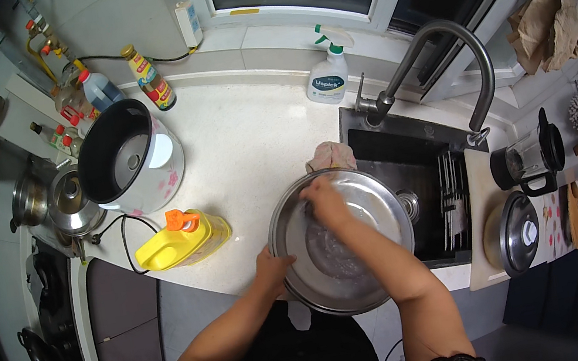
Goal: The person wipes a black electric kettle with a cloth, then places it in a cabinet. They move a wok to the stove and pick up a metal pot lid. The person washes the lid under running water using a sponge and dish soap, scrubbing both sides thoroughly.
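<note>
A wide, round stainless steel basin (333,278) rests partly over the counter edge and partly over the left side of the sink. My left hand (272,269) is closed on its left rim, thumb lying over the inside. Reaching across the basin, my right hand (325,201) presses its curled fingers against the inner wall at the upper left. A small greyish patch shows under those fingers, but what they hold is unclear. Wet whitish streaks mark the basin's bottom. Just behind the far rim lies a crumpled pinkish cloth (330,156).
Left on the counter (245,135) stand a yellow jug (186,241) with an orange cap, a large dark-lined pot (146,172) and a sauce bottle (149,78). A spray bottle (328,77) stands behind. The black sink (410,140) has a curved faucet (485,69); a lidded pot (514,236) sits right.
</note>
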Motion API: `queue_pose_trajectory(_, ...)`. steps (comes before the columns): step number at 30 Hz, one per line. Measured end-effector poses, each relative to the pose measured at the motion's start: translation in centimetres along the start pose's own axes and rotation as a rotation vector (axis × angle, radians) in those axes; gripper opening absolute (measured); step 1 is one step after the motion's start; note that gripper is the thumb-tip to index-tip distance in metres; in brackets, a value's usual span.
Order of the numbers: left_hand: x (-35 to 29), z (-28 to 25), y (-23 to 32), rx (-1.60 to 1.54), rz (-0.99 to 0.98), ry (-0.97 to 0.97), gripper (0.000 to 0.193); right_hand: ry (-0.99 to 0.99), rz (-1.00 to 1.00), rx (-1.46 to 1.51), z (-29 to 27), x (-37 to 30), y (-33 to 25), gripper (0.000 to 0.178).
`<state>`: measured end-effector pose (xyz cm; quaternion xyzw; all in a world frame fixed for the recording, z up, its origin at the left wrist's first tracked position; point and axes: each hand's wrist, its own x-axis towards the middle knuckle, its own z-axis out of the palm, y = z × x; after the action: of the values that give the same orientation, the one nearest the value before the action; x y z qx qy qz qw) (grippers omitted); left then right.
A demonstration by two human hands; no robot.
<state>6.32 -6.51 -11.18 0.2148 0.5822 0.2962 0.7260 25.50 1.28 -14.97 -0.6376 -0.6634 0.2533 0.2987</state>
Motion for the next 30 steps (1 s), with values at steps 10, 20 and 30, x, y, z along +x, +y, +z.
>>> queue_pose_trajectory(10, 1.9, -0.4, 0.6, 0.078, 0.288, -0.093, 0.044, 0.415, 0.067, -0.019, -0.9, 1.2, -0.9, 0.022)
queue_pose_trajectory(20, 2.3, -0.4, 1.9, 0.291, 0.410, -0.024, 0.038, 0.271, -0.023, -0.002, -2.3, 1.8, -3.4, 0.014)
queue_pose_trajectory(30, 2.2, -0.5, 2.4, 0.213, 0.400, -0.032, 0.038, 0.626, 0.395, -0.001, -3.6, 1.1, 2.1, 0.016)
